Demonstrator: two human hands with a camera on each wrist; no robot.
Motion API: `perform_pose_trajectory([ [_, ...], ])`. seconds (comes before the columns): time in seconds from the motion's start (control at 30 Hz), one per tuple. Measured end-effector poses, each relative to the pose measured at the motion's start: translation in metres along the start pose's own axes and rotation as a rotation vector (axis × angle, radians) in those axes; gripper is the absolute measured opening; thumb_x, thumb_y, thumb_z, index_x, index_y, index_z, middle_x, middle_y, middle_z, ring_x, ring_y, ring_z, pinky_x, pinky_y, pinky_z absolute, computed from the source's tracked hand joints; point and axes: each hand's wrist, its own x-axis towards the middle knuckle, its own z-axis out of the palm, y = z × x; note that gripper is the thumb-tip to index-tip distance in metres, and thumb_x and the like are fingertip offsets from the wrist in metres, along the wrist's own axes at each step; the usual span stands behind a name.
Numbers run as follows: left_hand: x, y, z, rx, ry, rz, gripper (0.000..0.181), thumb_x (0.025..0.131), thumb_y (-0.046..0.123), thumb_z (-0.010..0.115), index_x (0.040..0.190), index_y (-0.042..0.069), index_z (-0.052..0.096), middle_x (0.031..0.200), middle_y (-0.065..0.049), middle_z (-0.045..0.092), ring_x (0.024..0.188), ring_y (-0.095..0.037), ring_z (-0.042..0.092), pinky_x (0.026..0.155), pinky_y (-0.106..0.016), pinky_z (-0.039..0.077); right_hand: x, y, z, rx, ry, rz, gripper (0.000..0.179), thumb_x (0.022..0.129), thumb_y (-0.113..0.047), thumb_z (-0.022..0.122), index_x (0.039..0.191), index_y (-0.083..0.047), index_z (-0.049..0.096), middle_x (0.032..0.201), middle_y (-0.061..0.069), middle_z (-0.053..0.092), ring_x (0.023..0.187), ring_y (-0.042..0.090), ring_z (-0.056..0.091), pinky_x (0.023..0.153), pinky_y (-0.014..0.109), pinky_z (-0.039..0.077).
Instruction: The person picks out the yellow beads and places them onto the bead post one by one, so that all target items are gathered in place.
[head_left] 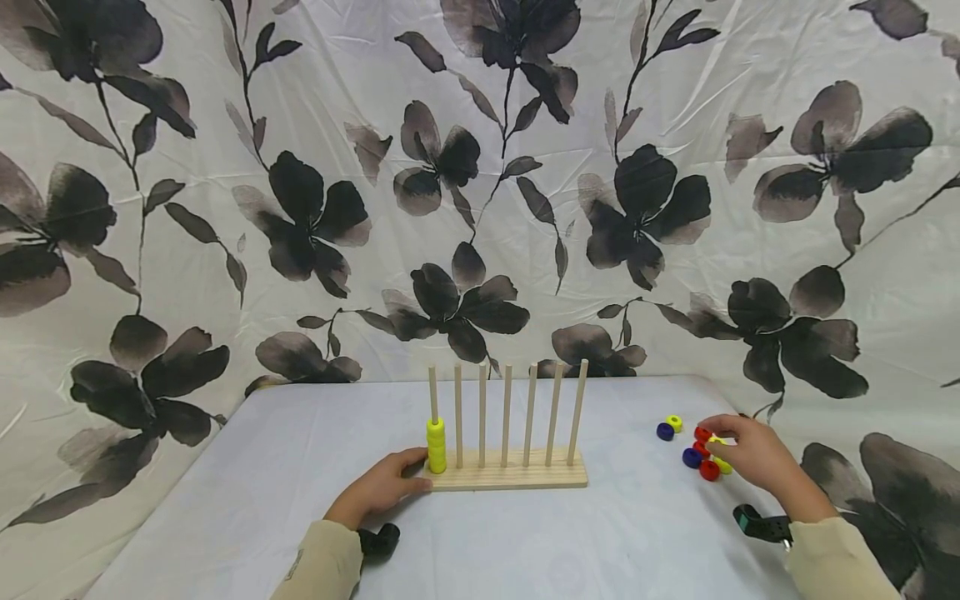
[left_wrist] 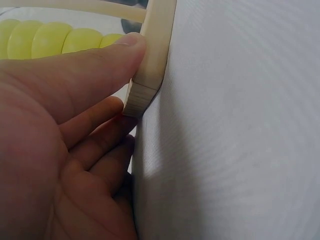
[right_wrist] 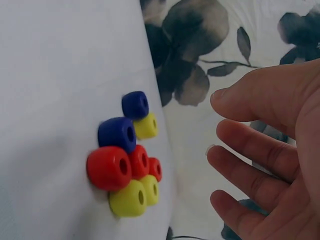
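A wooden peg stand (head_left: pixel 517 477) with several upright pegs sits on the white table. Yellow beads (head_left: pixel 436 446) are stacked on its leftmost peg. My left hand (head_left: pixel 381 484) grips the left end of the stand's base, thumb on the front edge, as the left wrist view shows the thumb (left_wrist: pixel 95 75) against the wood. Over a loose group of beads at the right hovers my right hand (head_left: pixel 759 454). In the right wrist view its fingers are apart and hold nothing, facing a red bead (right_wrist: pixel 107 168), a blue bead (right_wrist: pixel 115 135) and a yellow bead (right_wrist: pixel 127 199).
Slightly apart from the group lie another blue bead (head_left: pixel 664 432) and a yellow bead (head_left: pixel 674 422). Behind the table (head_left: pixel 315 417) hangs a floral cloth (head_left: pixel 480 208). The table's right edge is close to the right hand.
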Motion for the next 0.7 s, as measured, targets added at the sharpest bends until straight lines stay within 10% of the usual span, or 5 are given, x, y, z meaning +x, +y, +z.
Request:
perform_pose_trajectory([
  [0.7, -0.001, 0.002, -0.001, 0.008, -0.001, -0.003, 0.063, 0.085, 0.036, 0.073, 0.14, 0.015, 0.052, 0.148, -0.012, 0.047, 0.141, -0.04, 0.035, 0.114, -0.062, 0.029, 0.0, 0.03, 0.004, -0.009, -0.087, 0.109, 0.039, 0.089, -0.017, 0.066, 0.123, 0.002, 0.061, 0.125, 0.03, 0.058, 0.113, 0.047, 0.053, 0.088, 0.058, 0.051],
])
